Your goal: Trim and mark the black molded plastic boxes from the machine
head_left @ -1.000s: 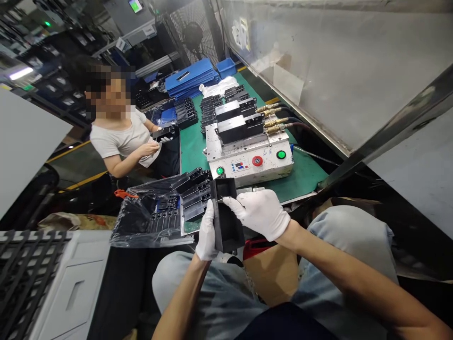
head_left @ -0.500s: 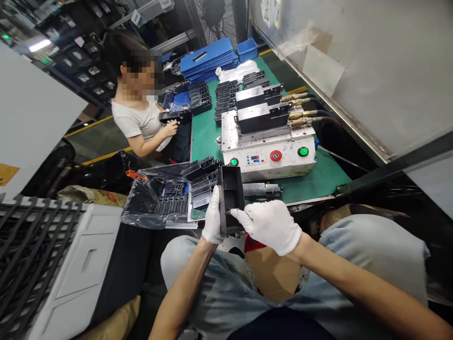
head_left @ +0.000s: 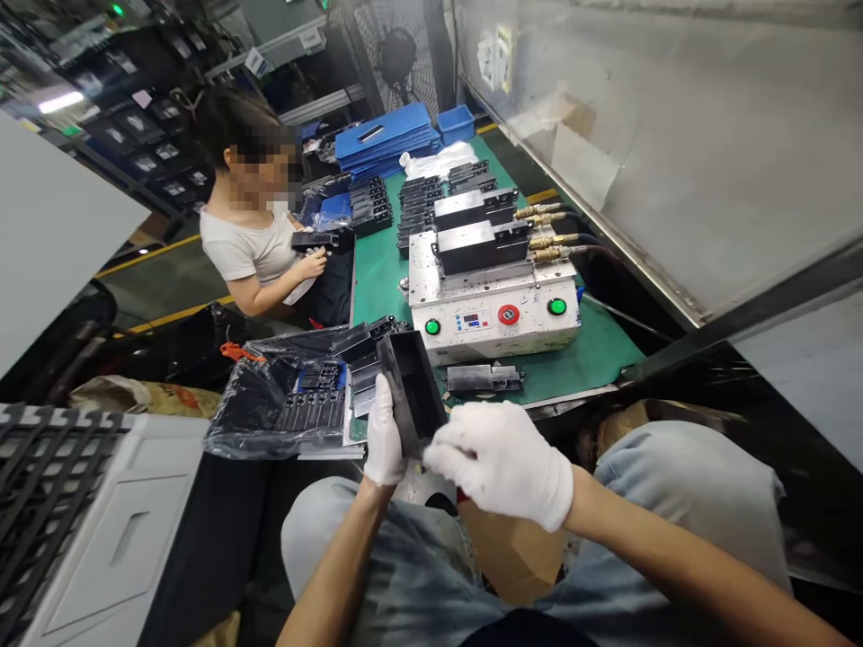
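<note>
Our left hand (head_left: 384, 445), in a white glove, is clenched around a black open-topped plastic box (head_left: 410, 404), which we hold tilted above our denim-clad knees (head_left: 680, 481), just short of the workbench edge. Our right hand (head_left: 500, 465), also gloved, is close against the box's near end with its fingers bunched, and we cannot tell whether they pinch anything. Just beyond the box to the left lies a clear plastic bag (head_left: 270, 422) holding black moulded parts. Farther along the green bench mat (head_left: 384, 296) stands a white control unit (head_left: 492, 319) with green buttons and a red stop button, two black blocks on top and brass hose fittings (head_left: 546, 243) at its right side. A single black moulded part (head_left: 484, 379) rests on the mat near its front. Across the bench on the left, a co-worker (head_left: 249, 243) handles a black piece, and stacked blue trays (head_left: 384, 135) sit at the far end.
</note>
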### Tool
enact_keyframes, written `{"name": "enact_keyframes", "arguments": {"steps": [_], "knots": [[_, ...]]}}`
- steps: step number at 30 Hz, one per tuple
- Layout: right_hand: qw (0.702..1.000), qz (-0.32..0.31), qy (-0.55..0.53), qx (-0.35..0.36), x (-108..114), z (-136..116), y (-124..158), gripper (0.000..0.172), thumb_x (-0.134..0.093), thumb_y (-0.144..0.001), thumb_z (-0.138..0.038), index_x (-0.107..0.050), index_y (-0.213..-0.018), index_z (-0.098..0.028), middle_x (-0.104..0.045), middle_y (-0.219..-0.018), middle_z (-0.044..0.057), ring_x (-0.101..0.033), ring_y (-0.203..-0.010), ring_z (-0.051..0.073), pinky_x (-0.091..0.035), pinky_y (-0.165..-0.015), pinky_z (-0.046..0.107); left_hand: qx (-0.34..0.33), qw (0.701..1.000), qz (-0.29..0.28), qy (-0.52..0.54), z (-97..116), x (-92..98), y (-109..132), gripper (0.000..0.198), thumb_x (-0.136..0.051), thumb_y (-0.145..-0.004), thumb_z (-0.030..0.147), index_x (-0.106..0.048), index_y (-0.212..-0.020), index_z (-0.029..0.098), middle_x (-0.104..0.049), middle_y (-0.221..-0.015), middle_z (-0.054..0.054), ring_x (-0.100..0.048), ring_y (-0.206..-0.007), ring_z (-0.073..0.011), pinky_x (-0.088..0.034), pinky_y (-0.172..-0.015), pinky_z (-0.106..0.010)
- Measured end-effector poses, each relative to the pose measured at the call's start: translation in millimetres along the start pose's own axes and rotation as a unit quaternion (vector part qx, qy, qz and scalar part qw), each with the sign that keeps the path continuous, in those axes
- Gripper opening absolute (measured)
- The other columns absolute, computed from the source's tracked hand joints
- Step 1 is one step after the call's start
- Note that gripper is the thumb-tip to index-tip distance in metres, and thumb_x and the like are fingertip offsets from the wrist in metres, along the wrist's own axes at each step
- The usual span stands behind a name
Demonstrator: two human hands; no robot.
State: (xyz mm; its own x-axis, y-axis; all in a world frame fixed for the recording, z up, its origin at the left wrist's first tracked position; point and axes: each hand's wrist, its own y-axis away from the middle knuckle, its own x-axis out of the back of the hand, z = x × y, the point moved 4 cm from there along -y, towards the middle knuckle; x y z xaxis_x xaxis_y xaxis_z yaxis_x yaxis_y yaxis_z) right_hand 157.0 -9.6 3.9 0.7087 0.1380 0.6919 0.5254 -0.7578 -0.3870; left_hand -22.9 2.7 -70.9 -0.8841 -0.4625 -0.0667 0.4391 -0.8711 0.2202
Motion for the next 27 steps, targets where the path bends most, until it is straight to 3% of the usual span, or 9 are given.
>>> {"name": "enact_keyframes", "arguments": {"steps": [3, 7, 14, 23, 27], "knots": [[0.993, 0.067, -0.075, -0.062, 23.9, 13.0, -10.4, 0.043, -0.047, -0.105, -0.037, -0.07, -0.074, -0.018, -0.063, -0.071, 0.002, -0.057, -0.069, 0.013, -0.04, -0.067, 0.027, -0.16, 0.978, 0.01, -0.133, -1.7, 11.4, 8.1, 0.064, -0.052, -0.091, 0.073, -0.072, -0.11, 0.016, -0.073, -0.116, -0.012, -0.058, -0.129, -0.0304, -0.037, -0.117, -0.038], [0.98, 0.155, -0.096, -0.081, 43.6, 17.8, -12.3, 0.03, -0.056, -0.102, -0.036, -0.077, -0.092, -0.018, -0.067, -0.077, 0.004, -0.061, -0.073, 0.014, -0.046, -0.071, 0.027, -0.249, 0.945, 0.008, -0.213, -16.0, 27.1, 14.3, 0.068, -0.051, -0.092, 0.072, -0.066, -0.124, 0.014, -0.067, -0.125, -0.019, -0.054, -0.131, -0.0348, -0.036, -0.115, -0.044], [0.976, 0.191, -0.078, -0.066, 43.2, 12.1, -5.4, 0.024, -0.061, -0.098, -0.036, -0.079, -0.099, -0.019, -0.071, -0.082, 0.005, -0.066, -0.076, 0.015, -0.05, -0.073, 0.027, -0.288, 0.926, -0.02, -0.243, -25.1, 35.5, 8.0, 0.058, -0.052, -0.095, 0.063, -0.066, -0.122, 0.013, -0.071, -0.103, -0.015, -0.067, -0.098, -0.0329, -0.048, -0.095, -0.045], [0.977, 0.175, -0.084, -0.087, 36.0, 17.4, -4.8, 0.03, -0.057, -0.101, -0.036, -0.078, -0.09, -0.018, -0.067, -0.076, 0.005, -0.062, -0.074, 0.015, -0.047, -0.073, 0.026, -0.326, 0.908, -0.002, -0.264, -25.4, 38.6, 13.7, 0.062, -0.048, -0.096, 0.063, -0.06, -0.132, 0.013, -0.068, -0.098, -0.014, -0.064, -0.093, -0.0321, -0.046, -0.091, -0.045], [0.971, 0.185, -0.12, -0.096, 25.2, 15.8, -4.0, 0.032, -0.055, -0.102, -0.036, -0.075, -0.084, -0.019, -0.065, -0.073, 0.003, -0.06, -0.072, 0.014, -0.046, -0.072, 0.026, -0.336, 0.907, -0.002, -0.254, -22.2, 31.5, 19.9, 0.061, -0.042, -0.099, 0.063, -0.062, -0.128, 0.014, -0.068, -0.107, -0.017, -0.062, -0.11, -0.0357, -0.042, -0.102, -0.047]]}}
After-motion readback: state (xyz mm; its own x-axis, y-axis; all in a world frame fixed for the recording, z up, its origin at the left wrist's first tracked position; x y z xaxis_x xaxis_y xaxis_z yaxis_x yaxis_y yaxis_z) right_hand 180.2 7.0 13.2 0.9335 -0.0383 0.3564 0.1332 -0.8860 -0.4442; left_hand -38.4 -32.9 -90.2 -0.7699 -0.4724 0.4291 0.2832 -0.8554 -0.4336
